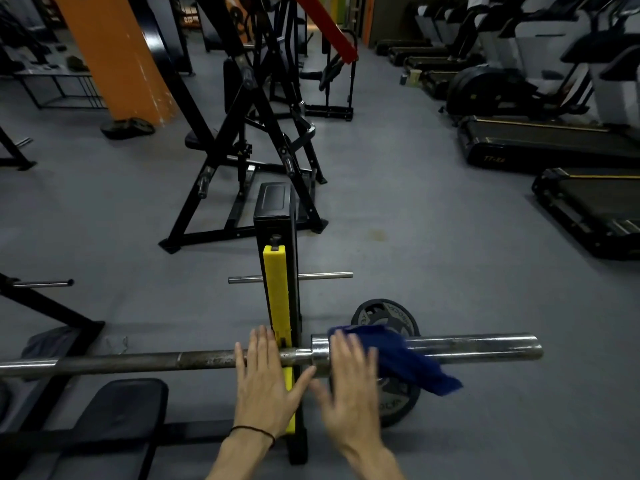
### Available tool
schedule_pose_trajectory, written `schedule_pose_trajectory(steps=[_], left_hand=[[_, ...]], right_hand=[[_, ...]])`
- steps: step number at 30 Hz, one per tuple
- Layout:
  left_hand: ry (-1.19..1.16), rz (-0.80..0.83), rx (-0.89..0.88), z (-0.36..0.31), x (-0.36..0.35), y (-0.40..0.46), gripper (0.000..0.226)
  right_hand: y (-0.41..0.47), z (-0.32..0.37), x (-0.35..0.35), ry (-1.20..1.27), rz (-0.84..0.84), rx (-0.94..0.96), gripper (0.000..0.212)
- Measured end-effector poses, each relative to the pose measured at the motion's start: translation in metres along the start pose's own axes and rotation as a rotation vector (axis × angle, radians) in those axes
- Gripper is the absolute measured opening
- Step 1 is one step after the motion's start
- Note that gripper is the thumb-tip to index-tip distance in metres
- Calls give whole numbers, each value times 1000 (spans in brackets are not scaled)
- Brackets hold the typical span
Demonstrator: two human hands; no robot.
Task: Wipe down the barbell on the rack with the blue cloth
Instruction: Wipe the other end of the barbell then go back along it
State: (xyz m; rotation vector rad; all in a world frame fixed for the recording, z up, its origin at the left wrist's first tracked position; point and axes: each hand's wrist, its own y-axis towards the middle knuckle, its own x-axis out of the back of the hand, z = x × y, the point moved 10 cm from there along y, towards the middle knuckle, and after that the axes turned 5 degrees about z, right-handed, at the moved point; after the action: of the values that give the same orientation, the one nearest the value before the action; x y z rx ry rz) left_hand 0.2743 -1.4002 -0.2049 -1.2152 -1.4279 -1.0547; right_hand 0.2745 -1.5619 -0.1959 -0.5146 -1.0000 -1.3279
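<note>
Gym floor; straight fingers (349,351) on barbell (207,360).

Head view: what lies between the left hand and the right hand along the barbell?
In the head view, the rack upright with its yellow liner stands between the left hand and right hand, crossing the barbell.

Barbell (207,360) across rack upright (281,306); cloth (398,358) on sleeve right of upright; weight plate (388,313) behind cloth.

A dark blue cloth (398,355) drapes the grey steel barbell (471,346); the rack upright (277,289) is yellow and black.
</note>
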Motion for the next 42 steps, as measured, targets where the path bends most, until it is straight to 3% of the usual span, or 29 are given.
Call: schedule_pose_trajectory(steps=[4,6,8,10,13,17,21,24,27,30,33,36,39,42], left_hand=[[-94,-99,-73,3,7,-9,93],[-169,-172,-129,1,14,-19,83],[-225,-252,-215,-8,24,-30,73],[-226,-281,-335,-25,27,-38,66],[-172,-217,-477,-51,16,-37,65],[-49,-125,-466,-58,7,-20,73],[-56,-60,-449,-64,1,-16,101],[-114,-39,-404,-68,-3,-14,118],[-131,-75,-387,-72,3,-4,114],[-169,-60,-375,-70,7,7,119],[-207,-63,-379,-69,9,11,113],[-248,-73,-365,-68,9,7,100],[-273,-98,-369,-66,11,4,92],[-326,-126,-409,-64,17,4,99]], right_hand=[[-2,-21,1,34,193,122,68],[-2,-59,31,-58,49,98,63],[-1,-83,54,-73,-88,-59,64],[2,-64,43,-27,-131,-152,70],[2,-1,-4,17,17,43,69],[2,-24,13,-39,124,210,58],[3,-80,55,-30,-65,-19,58],[6,-39,27,20,-62,-58,65],[5,9,-4,36,90,104,68],[14,-15,19,-66,91,178,61],[16,-66,57,-88,-73,40,54],[14,-46,29,-33,-64,-88,61],[5,3,-15,-7,75,36,73],[10,-8,9,-72,119,182,67]])
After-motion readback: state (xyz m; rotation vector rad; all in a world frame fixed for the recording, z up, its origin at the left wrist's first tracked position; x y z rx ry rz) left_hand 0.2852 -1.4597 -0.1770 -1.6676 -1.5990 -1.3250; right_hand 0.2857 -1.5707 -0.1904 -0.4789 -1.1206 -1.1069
